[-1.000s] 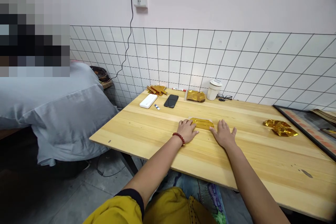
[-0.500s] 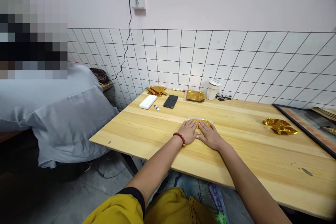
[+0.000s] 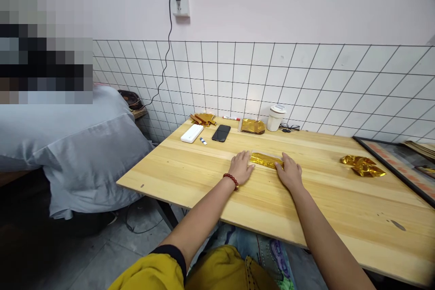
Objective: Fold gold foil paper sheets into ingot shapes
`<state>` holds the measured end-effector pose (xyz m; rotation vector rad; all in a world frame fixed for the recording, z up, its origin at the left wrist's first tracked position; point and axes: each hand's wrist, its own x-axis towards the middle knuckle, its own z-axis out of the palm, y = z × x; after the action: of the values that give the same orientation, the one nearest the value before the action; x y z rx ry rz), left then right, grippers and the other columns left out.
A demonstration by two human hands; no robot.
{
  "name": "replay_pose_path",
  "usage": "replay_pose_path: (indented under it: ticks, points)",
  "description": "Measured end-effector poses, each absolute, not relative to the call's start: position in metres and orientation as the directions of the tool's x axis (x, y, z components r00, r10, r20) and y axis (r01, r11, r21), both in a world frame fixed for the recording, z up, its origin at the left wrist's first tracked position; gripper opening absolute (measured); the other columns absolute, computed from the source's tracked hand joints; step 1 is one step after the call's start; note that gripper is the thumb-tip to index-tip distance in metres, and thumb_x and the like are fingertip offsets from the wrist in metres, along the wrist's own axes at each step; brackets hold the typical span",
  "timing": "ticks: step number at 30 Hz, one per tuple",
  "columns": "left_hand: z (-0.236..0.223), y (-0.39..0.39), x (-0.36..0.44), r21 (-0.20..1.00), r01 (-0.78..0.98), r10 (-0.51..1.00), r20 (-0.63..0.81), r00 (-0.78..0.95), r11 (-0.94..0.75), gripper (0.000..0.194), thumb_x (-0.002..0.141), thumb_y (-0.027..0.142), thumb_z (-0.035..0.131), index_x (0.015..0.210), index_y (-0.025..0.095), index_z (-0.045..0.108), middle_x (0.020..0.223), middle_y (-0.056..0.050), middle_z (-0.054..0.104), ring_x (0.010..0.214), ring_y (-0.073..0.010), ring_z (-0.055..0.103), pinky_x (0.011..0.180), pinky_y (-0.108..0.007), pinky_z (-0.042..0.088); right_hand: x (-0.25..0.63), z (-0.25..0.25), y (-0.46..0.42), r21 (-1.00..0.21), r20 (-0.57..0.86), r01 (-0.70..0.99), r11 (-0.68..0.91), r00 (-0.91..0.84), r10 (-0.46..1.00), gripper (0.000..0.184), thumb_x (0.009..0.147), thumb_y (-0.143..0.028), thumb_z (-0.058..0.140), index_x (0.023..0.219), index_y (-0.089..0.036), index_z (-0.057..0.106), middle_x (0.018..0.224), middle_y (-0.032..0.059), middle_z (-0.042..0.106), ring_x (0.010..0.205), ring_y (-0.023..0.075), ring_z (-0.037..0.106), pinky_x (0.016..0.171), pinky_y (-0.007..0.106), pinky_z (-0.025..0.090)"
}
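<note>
A narrow folded strip of shiny gold foil paper [image 3: 264, 160], with a pale edge along its far side, lies flat on the wooden table [image 3: 204, 176]. At its left end rests my left hand [image 3: 241, 167], palm down with the fingers stretched out; a red bead bracelet circles that wrist. My right hand [image 3: 290, 171] lies at the strip's right end, thumb on the foil and fingers spread. Neither hand is closed around the paper. Both strip ends are partly covered by my hands.
Along the back stand gold paper pieces [image 3: 204, 119], a marker [image 3: 231, 118], a gold foil stack [image 3: 252, 126], a white cup [image 3: 276, 118] and glasses [image 3: 289, 128]. A white power bank [image 3: 192, 133] and phone [image 3: 221, 133] lie nearer. Crumpled foil [image 3: 363, 166] and a black-edged frame [image 3: 390, 163] are right. Someone sits left.
My hands have moved apart from the middle of the foil strip to its two ends, the right hand sliding rightward. More of the gold strip now shows between them.
</note>
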<state>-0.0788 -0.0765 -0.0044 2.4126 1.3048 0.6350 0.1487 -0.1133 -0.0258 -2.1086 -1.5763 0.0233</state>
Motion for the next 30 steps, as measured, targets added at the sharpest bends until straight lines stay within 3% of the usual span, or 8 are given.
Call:
replay_pose_path:
  ticks: [3,7,14,18,21,25,30]
  points:
    - [-0.005,-0.074,-0.079,0.499,0.692,0.852,0.258,0.457,-0.522,0.065,0.091,0.035,0.047,0.149,0.009,0.033,0.148,-0.020,0.047,0.140,-0.0292,0.041,0.116,-0.042,0.030,0.152,-0.029,-0.109,-0.390,0.215,0.889,-0.239,0.341,0.915,0.058,0.092,-0.040,0.048,0.144,-0.015,0.044,0.137,0.0185,0.059,0.132,0.0331,0.049,0.110,0.059,0.028]
    - [-0.003,-0.074,-0.079,0.502,0.692,0.854,0.267,0.446,-0.519,0.066,0.088,0.034,0.053,0.147,0.011,0.035,0.133,-0.018,0.060,0.127,-0.0285,0.053,0.108,-0.041,0.038,0.154,-0.034,-0.108,-0.441,0.241,0.893,-0.088,0.213,0.947,0.057,0.088,-0.038,0.056,0.142,-0.020,0.047,0.136,0.0143,0.061,0.129,0.0312,0.053,0.111,0.058,0.027]
    - [-0.009,-0.067,-0.079,0.608,0.646,0.885,0.260,0.387,-0.461,0.065,0.080,0.025,0.066,0.142,0.014,0.046,0.122,-0.014,0.067,0.116,-0.0267,0.060,0.104,-0.039,0.041,0.155,-0.036,-0.110,-0.552,0.330,0.825,0.119,0.085,0.940,0.069,0.076,-0.035,0.068,0.141,-0.018,0.051,0.120,0.0122,0.069,0.111,0.0291,0.064,0.102,0.045,0.045]
    - [-0.013,-0.061,-0.079,0.690,0.600,0.912,0.251,0.325,-0.404,0.068,0.075,0.015,0.068,0.140,0.014,0.050,0.114,-0.011,0.070,0.105,-0.0225,0.064,0.095,-0.034,0.048,0.157,-0.037,-0.109,-0.607,0.350,0.783,0.139,0.106,0.931,0.079,0.071,-0.041,0.074,0.143,-0.018,0.049,0.121,0.0122,0.068,0.113,0.0314,0.063,0.103,0.048,0.045]
    - [-0.014,-0.060,-0.079,0.740,0.557,0.922,0.242,0.301,-0.376,0.057,0.076,0.012,0.066,0.132,0.015,0.059,0.104,-0.009,0.073,0.093,-0.0194,0.067,0.088,-0.031,0.050,0.159,-0.039,-0.108,-0.706,0.314,0.698,0.121,0.155,0.937,0.082,0.070,-0.047,0.075,0.143,-0.019,0.050,0.124,0.0127,0.068,0.116,0.0315,0.063,0.105,0.049,0.045]
    - [-0.013,-0.060,-0.080,0.733,0.538,0.902,0.263,0.341,-0.417,0.024,0.078,0.021,0.066,0.100,0.017,0.075,0.094,-0.007,0.073,0.089,-0.0193,0.066,0.083,-0.030,0.050,0.161,-0.041,-0.106,-0.847,0.237,0.521,0.107,0.191,0.952,0.070,0.068,-0.046,0.076,0.131,-0.018,0.060,0.121,0.0120,0.071,0.109,0.0293,0.067,0.101,0.046,0.049]
    - [-0.013,-0.061,-0.082,0.715,0.522,0.875,0.283,0.393,-0.466,0.030,0.069,0.026,0.075,0.099,0.021,0.076,0.093,-0.004,0.075,0.086,-0.0202,0.066,0.081,-0.030,0.050,0.158,-0.037,-0.109,-0.916,0.168,0.394,0.076,0.204,0.964,0.044,0.072,-0.048,0.070,0.104,-0.018,0.073,0.100,0.0096,0.077,0.091,0.0282,0.071,0.090,0.045,0.054]
